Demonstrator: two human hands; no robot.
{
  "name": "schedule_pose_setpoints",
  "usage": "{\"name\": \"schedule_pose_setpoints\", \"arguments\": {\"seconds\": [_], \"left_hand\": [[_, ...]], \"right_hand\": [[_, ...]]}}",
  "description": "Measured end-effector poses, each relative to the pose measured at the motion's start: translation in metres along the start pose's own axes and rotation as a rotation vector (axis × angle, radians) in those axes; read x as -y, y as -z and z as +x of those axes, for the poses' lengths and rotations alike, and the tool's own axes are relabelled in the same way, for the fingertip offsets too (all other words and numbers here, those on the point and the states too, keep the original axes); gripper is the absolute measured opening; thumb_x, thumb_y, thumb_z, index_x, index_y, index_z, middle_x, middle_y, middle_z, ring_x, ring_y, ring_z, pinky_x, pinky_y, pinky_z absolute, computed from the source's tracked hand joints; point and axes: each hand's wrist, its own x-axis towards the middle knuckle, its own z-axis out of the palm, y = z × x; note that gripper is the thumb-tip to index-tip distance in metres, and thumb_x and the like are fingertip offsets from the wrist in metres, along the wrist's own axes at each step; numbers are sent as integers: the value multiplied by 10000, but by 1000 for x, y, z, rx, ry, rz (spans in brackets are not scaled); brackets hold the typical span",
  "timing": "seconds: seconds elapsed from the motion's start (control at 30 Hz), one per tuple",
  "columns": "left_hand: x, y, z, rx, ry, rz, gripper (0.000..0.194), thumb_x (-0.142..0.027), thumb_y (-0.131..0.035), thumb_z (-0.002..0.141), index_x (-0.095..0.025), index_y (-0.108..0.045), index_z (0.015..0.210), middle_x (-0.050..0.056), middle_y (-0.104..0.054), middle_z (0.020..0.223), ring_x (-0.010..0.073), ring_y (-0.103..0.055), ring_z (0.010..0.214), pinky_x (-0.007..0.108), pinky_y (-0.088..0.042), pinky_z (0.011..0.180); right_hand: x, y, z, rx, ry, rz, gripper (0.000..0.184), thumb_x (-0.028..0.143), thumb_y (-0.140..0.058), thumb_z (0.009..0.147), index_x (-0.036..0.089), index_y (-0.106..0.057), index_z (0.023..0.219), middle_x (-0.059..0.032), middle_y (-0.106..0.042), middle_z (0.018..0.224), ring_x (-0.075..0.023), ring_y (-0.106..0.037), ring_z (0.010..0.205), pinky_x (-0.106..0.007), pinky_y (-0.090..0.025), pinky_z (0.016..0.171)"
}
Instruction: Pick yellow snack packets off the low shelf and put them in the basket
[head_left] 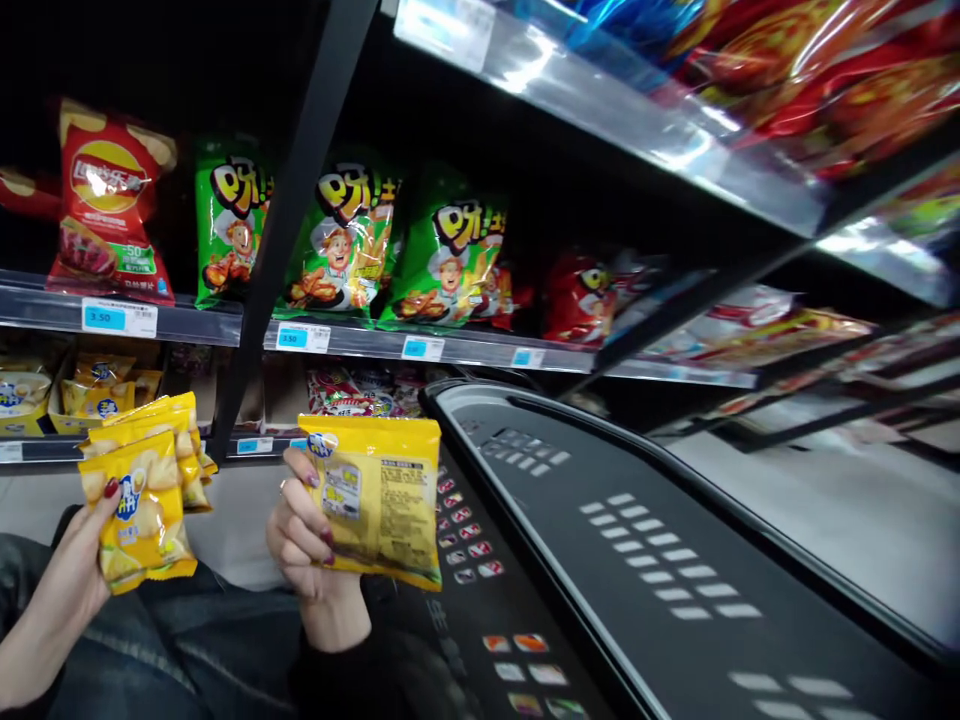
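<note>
Yellow packets (154, 520), several together, are grasped in the left hand (81, 568), thumb across the front one. The right hand (301, 535) stands upright, its bent fingers holding one yellow bag (386, 505), which extends to the right of them.

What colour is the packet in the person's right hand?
The packet is mostly yellow, seen best in the head view.

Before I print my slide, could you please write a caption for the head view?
Left hand holding several yellow packets, right hand holding another packet, before a shelf of bagged snacks.
</note>
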Motion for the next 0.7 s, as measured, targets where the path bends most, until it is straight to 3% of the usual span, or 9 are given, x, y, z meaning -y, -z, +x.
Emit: {"name": "schedule_pose_setpoints", "arguments": {"seconds": [0.13, 0.27, 0.43, 0.6, 0.7], "left_hand": [[0, -1, 2, -23, 3, -6, 234, -66, -477, 825, -144, -627, 986, 66, -728, 796, 203, -692, 692, 335, -575, 645], [0, -2, 2, -25, 22, -16, 264, -70, -466, 833, -168, -630, 1016, 60, -729, 804, 199, -692, 711, 340, -567, 677], [0, 0, 3, 2, 12, -22, 278, -79, -469, 837, -171, -619, 1051, 58, -729, 805, 196, -691, 712, 323, -568, 667], [-1, 1, 4, 31, 22, -59, 239, -91, -462, 845, -169, -632, 993, 41, -730, 824, 188, -691, 719, 326, -578, 647], [-1, -1, 3, 18, 63, -87, 232, -96, -458, 850, -164, -625, 997, 38, -732, 808, 189, -692, 705, 335, -582, 647]], "right_hand": [[5, -9, 2, -212, 77, 33, 134, 265, -446, 859, 197, -397, 756, 140, -231, 482, -6, 24, 321, -96, -83, 295], [7, -9, 3, -250, 80, 112, 133, 209, -383, 882, 166, -432, 765, 127, -247, 499, -11, -16, 330, -83, -146, 311], [7, -3, 1, -89, 28, 132, 119, 241, -492, 839, 190, -420, 759, 133, -308, 476, 5, -41, 296, -74, -142, 312], [3, 1, -4, 164, -2, -78, 347, 405, -557, 795, 218, -323, 619, 138, -271, 363, -28, -90, 235, -122, -175, 292], [5, 1, -4, 136, 55, -301, 409, 505, -480, 812, 230, -281, 585, 139, -210, 339, -48, -98, 223, -147, -200, 282]]}}
